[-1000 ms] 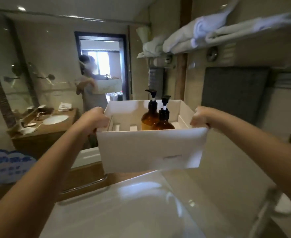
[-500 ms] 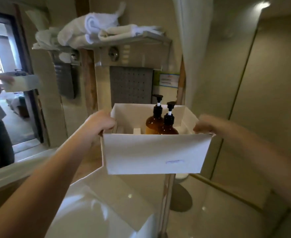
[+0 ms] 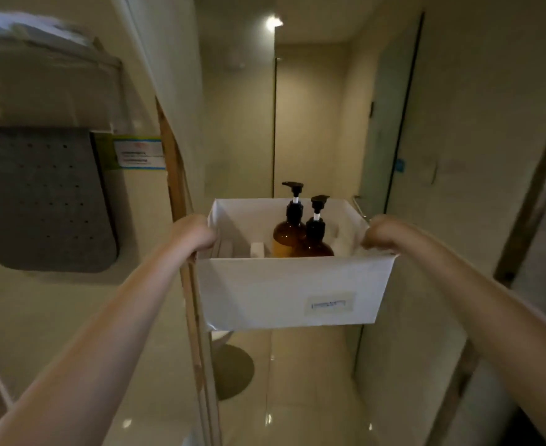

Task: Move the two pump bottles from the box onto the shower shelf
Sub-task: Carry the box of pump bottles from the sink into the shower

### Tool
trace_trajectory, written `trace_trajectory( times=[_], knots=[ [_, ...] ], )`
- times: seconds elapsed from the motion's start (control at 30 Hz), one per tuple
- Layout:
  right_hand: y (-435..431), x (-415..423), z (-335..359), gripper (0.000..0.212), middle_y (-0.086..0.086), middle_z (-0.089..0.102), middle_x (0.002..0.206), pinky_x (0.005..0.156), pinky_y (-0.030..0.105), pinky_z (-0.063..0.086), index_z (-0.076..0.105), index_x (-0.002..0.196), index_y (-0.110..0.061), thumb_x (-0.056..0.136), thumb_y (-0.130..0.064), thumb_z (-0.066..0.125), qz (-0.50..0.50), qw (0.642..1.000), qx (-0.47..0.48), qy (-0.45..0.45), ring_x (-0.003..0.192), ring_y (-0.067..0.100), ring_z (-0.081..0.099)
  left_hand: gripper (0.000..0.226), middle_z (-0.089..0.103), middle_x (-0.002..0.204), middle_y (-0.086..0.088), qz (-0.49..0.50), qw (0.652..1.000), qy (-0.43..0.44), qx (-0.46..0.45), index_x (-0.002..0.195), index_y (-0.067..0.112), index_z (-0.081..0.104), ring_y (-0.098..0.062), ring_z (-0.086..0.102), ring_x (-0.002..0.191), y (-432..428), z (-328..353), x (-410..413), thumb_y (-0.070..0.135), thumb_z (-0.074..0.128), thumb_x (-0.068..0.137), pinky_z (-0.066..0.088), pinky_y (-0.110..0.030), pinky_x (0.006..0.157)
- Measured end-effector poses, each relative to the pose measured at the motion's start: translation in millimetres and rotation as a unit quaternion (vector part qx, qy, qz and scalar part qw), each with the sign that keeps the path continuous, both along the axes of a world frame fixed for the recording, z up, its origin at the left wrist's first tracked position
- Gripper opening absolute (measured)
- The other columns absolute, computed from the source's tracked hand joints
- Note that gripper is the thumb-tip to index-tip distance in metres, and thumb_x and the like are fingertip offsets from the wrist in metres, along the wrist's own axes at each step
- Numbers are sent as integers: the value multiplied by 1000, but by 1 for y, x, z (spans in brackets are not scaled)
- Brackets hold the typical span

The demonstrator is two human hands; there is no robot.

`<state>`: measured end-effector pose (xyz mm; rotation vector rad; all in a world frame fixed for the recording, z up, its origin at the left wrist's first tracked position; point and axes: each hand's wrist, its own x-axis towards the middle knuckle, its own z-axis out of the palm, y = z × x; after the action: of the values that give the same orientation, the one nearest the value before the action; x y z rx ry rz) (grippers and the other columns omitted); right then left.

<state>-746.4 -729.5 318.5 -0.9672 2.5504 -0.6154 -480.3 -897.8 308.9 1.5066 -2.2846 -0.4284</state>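
White box (image 3: 284, 291), frame centre, carried at chest height. Left hand (image 3: 194, 231) and right hand (image 3: 381, 231) each clamp a side rim. Two amber pump bottles (image 3: 289, 238) upright inside, right of centre, nearer right grip. No shower shelf visible.

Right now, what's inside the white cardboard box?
Two brown pump bottles with black pumps stand inside the white cardboard box, beside a small white thing. The front wall hides their bottoms.

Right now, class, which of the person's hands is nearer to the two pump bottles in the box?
Right. The right hand grips the box wall beside the pump bottles; the left hand grips the far wall, across the box's empty half.
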Motion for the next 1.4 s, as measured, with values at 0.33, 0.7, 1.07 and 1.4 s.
trace_trajectory(
  times=[0.33,0.7,1.07,1.4],
  knots=[
    [24,-32,-11,30,19,57,102,45,26,37,56,118,3,88,-2,55,-111,993,-28,-22,73,26,57,14,47,67,-10,-94,995,-10,35,78,8,41,-22,51,53,-28,-6,-70,12,51,85,39,-27,43],
    [-9,-65,-33,33,21,56,109,40,25,35,53,121,4,88,-2,55,-134,990,-16,-29,60,23,48,19,45,70,-11,-115,991,-25,70,103,5,47,-24,50,56,-75,-30,-115,9,49,85,43,-28,45],
    [-91,-164,-35,36,22,57,119,43,25,37,52,122,4,88,-4,55,-99,995,-20,-14,80,28,53,10,51,59,-8,-101,993,-4,54,70,3,52,-25,54,55,-133,-17,-193,5,54,79,37,-26,38],
    [-191,-283,-17,38,20,54,125,46,23,33,50,126,3,89,-5,53,-32,999,-14,29,95,29,55,22,47,51,-8,-84,995,36,33,54,5,46,-20,47,45,-205,-10,-294,3,56,74,29,-24,36]
  ],
)
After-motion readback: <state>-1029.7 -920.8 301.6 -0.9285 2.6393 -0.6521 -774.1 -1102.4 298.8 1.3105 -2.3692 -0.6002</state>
